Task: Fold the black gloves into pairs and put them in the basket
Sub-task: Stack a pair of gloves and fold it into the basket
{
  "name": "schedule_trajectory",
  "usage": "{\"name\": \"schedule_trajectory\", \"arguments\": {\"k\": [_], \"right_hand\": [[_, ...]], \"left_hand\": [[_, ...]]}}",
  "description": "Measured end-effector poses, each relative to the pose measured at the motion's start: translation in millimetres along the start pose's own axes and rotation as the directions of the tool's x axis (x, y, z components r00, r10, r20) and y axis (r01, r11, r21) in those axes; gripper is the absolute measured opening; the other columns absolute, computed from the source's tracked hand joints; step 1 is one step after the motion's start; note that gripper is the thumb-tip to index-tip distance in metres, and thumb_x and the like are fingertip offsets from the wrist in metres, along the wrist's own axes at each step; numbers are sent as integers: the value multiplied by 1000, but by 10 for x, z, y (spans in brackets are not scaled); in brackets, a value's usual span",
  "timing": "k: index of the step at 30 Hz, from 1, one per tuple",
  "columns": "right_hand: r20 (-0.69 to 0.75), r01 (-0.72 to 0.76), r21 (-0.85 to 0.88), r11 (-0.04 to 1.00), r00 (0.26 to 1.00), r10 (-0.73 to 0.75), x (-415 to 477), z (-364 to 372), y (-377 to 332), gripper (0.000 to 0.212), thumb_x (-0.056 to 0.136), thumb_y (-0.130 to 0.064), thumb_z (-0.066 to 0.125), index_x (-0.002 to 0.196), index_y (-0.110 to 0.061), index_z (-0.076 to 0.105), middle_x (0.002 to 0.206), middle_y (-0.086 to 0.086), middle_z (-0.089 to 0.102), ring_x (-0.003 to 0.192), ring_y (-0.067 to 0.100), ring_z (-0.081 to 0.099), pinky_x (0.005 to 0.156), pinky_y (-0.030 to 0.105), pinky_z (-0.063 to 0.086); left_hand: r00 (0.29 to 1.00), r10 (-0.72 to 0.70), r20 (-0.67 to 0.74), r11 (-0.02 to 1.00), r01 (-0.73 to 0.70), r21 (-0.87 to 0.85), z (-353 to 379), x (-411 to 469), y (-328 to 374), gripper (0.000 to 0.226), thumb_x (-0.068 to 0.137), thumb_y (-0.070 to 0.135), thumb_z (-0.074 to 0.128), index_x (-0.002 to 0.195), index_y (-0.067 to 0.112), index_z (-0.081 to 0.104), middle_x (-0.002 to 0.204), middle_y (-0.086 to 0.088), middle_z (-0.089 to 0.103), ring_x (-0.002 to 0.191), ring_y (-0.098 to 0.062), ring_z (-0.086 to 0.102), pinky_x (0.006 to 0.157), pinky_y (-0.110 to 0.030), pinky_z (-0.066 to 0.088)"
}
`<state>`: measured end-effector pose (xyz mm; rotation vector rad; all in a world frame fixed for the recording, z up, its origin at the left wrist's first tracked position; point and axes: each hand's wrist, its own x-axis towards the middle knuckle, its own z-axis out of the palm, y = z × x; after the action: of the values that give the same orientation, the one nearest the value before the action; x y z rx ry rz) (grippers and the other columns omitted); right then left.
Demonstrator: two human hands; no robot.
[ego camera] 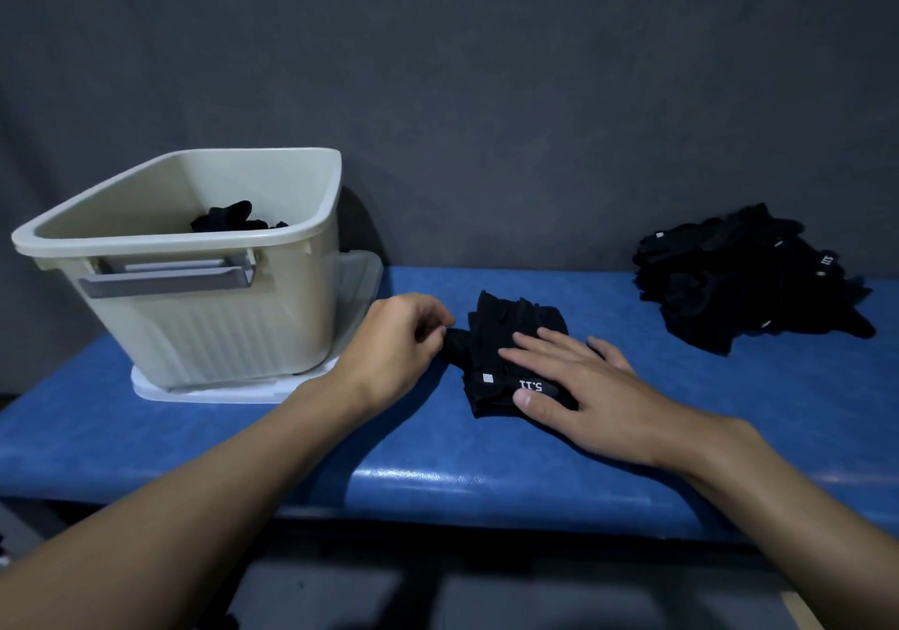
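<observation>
A pair of black gloves (pixel 496 337) with white "5.11" lettering lies stacked on the blue padded bench in the middle of the view. My right hand (pixel 579 386) presses flat on the pair, fingers straight. My left hand (pixel 399 342) pinches the left edge of the gloves with curled fingers. A beige plastic basket (pixel 204 318) stands at the left and holds black gloves (pixel 228 218) inside. A pile of loose black gloves (pixel 744 279) sits at the right rear of the bench.
The basket rests on a white lid (pixel 204 393). The blue bench (pixel 340 444) has a rounded front edge near me, with a dark floor below. A grey cloth backdrop (pixel 486 94) hangs behind everything.
</observation>
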<state>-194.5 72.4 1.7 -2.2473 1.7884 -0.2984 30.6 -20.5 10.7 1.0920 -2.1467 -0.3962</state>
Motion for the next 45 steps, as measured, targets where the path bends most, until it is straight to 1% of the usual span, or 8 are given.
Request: {"name": "schedule_trajectory", "arguments": {"k": [5,10,17,22,27,32,41,45], "right_hand": [[-16,-2,-6,1000,1000,2,10,16,9,61,90,-69,27,148,-50,23,160,-24,11,147,-4,-4,121,44,-4],[-47,28,40,999,999,-26,-6,3,31,72,81,-79,21,146,-50,29,159,-25,15,146,-4,1,121,42,0],[-171,128,138,982,980,-104,-146,-90,165,55,80,-69,44,129,-47,56,122,-30,48,123,-4,41,106,37,35],[-158,150,133,980,979,-129,-180,-97,216,52,80,-51,69,130,-48,55,124,-31,50,122,-4,44,106,32,38],[-163,155,115,981,977,-135,-175,-109,216,55,79,-49,73,131,-44,56,127,-26,55,123,-4,46,107,30,39],[-211,170,112,979,967,-144,-189,-138,156,53,79,-35,77,129,-39,60,121,-26,62,114,-7,55,100,25,46],[-293,160,161,974,950,-108,-181,-125,179,22,92,-25,63,110,-38,65,85,-11,71,74,8,65,69,40,53],[-329,155,279,948,943,-57,-187,-139,182,16,92,-23,63,103,-35,65,85,-6,71,79,14,67,74,44,53]], "left_hand": [[919,319,233,943,-332,18,-65,-90,160,39,95,21,49,130,10,63,140,3,56,133,-4,44,112,-10,26],[843,234,484,935,-331,125,-107,-139,109,61,95,52,48,149,24,44,158,7,37,146,0,25,119,-16,17],[804,171,570,894,-370,253,-111,-157,59,80,90,66,53,157,36,20,166,10,14,150,-8,18,121,-27,20],[789,188,585,854,-425,299,-110,-139,93,66,93,70,34,151,55,9,165,1,21,148,-18,28,118,-31,24],[811,239,534,848,-443,292,-86,-156,85,71,91,75,11,148,43,37,157,-7,40,137,-26,46,112,-37,37],[844,244,477,894,-387,228,-77,-147,162,55,99,59,29,143,33,49,148,4,51,139,-7,40,110,-31,38],[845,212,491,932,-326,158,-134,-123,162,56,89,67,53,138,42,40,127,14,61,108,-8,59,90,-32,49],[870,266,415,931,-343,124,-109,-124,156,38,91,53,61,120,34,46,97,15,64,85,-11,60,73,-33,48]]}}
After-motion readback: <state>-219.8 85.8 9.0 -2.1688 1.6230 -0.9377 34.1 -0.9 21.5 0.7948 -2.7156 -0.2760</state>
